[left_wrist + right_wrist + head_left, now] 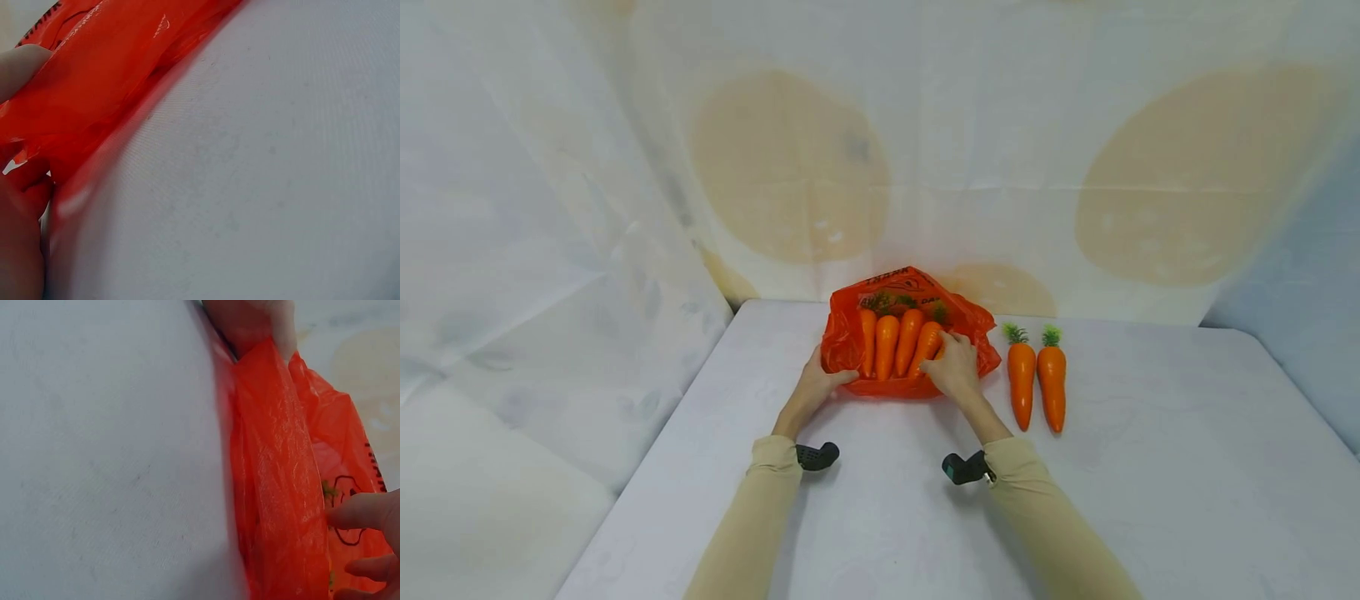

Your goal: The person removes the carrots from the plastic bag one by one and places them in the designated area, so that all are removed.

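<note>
A red plastic bag [857,387] lies with its mouth open toward me and several orange carrots [886,346] with green tops side by side inside it. My left hand [814,385] grips the bag's left edge, thumb on the front rim; in the left wrist view, the thumb [22,70] presses on the red plastic [125,69]. Inside the right part of the bag, my right hand [957,367] holds a carrot, mostly hidden under the fingers. In the right wrist view, its fingers [369,509] reach over the bag's rim [287,487], which hides their tips.
Two more carrots [1022,383] lie parallel on the white table [1150,467], just right of the bag, green tops pointing away. A pale curtain [962,150] with tan spots hangs behind the table. Dark wrist devices [817,456] sit on both wrists.
</note>
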{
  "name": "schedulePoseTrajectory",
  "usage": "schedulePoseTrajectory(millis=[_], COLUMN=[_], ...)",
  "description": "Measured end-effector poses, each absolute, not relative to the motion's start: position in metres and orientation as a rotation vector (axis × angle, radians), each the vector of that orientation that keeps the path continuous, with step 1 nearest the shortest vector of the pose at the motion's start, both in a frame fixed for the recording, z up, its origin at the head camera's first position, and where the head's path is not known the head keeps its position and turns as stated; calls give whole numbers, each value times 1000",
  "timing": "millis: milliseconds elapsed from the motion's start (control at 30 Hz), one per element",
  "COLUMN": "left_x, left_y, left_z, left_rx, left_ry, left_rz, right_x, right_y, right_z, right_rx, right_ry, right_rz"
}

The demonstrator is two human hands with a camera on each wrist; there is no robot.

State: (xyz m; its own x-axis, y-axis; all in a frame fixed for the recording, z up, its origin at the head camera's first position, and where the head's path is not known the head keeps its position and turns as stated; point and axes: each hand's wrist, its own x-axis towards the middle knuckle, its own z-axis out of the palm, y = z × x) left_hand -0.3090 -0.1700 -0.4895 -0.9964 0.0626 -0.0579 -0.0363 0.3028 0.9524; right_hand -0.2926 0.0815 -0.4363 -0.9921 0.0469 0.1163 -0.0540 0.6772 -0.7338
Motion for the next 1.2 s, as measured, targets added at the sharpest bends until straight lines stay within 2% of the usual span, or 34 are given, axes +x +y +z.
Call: schedulePoseTrajectory(millis=[833,1200], left_x=[-307,-308], left_y=[-163,-163], left_z=[-486,-487], left_rx=[47,54], left_ry=[2467,2503], left_rz=[1798,1768], right_x=[-298,-301], right_y=[89,90], right_z=[-452,-454], right_rx=[-98,-34], right_ry=[-2828,-2898], right_rz=[1109,1068])
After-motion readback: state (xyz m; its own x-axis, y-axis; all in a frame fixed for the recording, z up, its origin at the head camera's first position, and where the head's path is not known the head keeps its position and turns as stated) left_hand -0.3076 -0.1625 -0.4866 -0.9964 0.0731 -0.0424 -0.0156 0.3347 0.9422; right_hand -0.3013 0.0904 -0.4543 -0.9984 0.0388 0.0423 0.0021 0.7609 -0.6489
